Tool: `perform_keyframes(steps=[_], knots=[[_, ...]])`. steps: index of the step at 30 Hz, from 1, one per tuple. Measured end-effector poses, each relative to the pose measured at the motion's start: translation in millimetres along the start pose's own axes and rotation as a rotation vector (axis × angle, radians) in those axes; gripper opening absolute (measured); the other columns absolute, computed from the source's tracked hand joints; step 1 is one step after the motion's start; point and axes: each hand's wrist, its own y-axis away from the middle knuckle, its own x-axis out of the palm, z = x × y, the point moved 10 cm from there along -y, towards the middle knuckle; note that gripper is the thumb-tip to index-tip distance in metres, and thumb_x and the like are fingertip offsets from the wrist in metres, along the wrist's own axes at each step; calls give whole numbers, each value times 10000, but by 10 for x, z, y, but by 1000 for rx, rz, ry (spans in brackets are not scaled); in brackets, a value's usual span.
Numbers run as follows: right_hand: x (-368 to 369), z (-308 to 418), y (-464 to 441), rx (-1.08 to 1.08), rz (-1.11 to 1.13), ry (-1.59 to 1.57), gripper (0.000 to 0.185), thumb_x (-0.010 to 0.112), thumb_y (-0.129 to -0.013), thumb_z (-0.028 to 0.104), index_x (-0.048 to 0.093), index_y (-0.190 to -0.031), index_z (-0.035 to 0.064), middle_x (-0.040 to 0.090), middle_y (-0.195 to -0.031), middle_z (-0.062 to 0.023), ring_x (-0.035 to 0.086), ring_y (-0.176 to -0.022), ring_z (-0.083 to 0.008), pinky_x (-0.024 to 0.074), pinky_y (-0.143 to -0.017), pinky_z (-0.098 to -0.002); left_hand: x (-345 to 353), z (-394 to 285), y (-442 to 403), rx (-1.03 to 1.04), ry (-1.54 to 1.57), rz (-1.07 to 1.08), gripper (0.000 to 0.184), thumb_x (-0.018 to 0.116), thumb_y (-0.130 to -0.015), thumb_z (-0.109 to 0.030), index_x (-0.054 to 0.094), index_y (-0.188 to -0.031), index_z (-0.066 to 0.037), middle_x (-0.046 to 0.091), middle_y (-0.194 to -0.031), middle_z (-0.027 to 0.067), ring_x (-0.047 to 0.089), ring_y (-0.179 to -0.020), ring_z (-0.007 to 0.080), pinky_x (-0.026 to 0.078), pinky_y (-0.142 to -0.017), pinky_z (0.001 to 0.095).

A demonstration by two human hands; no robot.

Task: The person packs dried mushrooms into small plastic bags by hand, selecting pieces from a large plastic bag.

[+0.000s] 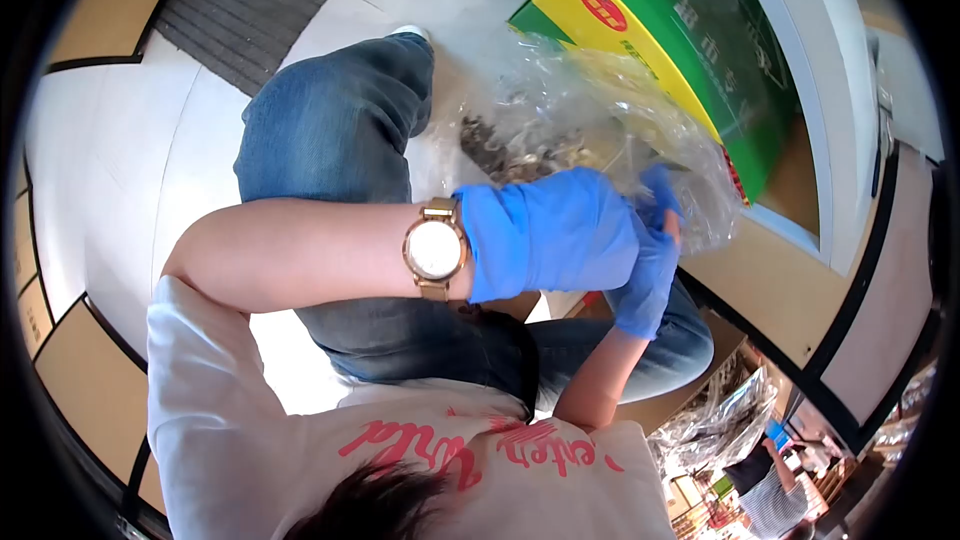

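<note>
My left hand (560,230), in a blue glove, reaches across my lap from the left. A round watch (435,248) sits on that wrist, by the glove's cuff. My right hand (648,265), also in a blue glove, meets the left at its far end. A small patch of bare skin shows at the right hand's edge. The right fingers are blurred and the left fingers are hidden, so I cannot tell what either holds. Just beyond the hands lies a clear plastic bag (600,80) with dark and pale pieces in it.
A green and yellow box (690,50) stands behind the bag, beside a white frame (835,110). My jeans-clad knee (325,120) is up at the left. A grey mat (250,10) lies farther off. More clear plastic (715,420) and a person (770,495) appear at lower right.
</note>
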Motion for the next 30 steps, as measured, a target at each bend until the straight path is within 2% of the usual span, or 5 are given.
perform_keyframes(steps=[1, 10, 13, 26, 30], knots=[[19, -391, 61, 341, 100, -198, 249, 637, -768, -22, 645, -1017, -18, 643, -1059, -101, 586, -952, -176, 455, -838, -279, 8, -5, -72, 6, 117, 24, 80, 599, -625, -153, 598, -611, -74, 527, -543, 65, 572, -543, 218, 416, -457, 320], [-585, 450, 149, 79, -229, 175, 218, 560, -815, -9, 656, -1003, -63, 681, -895, -112, 616, -818, -143, 476, -774, -250, -8, 152, -222, 35, -42, 41, 67, 587, -683, -152, 617, -685, -93, 590, -645, 75, 611, -608, 243, 481, -516, 329], [-627, 626, 221, -79, -290, -11, 234, 550, -806, -2, 659, -1005, -56, 682, -891, -106, 605, -802, -136, 465, -748, -242, -60, 100, -262, 93, 35, -36, 44, 585, -683, -139, 607, -676, -101, 588, -643, 77, 610, -609, 244, 478, -516, 326], [-727, 388, 156, -18, -215, -81, 237, 551, -831, -54, 622, -1055, -80, 660, -981, -129, 623, -880, -158, 486, -826, -250, 235, 222, -167, 37, -156, 196, 35, 567, -718, -129, 602, -715, -129, 576, -626, 43, 608, -600, 219, 469, -508, 323], [-660, 346, 101, 42, -215, -101, 246, 538, -897, 77, 616, -1100, -38, 653, -1029, -99, 611, -899, -139, 474, -803, -248, -121, 546, -144, -51, -240, -66, 80, 560, -769, -158, 614, -828, -153, 584, -650, 25, 613, -622, 208, 476, -521, 323]])
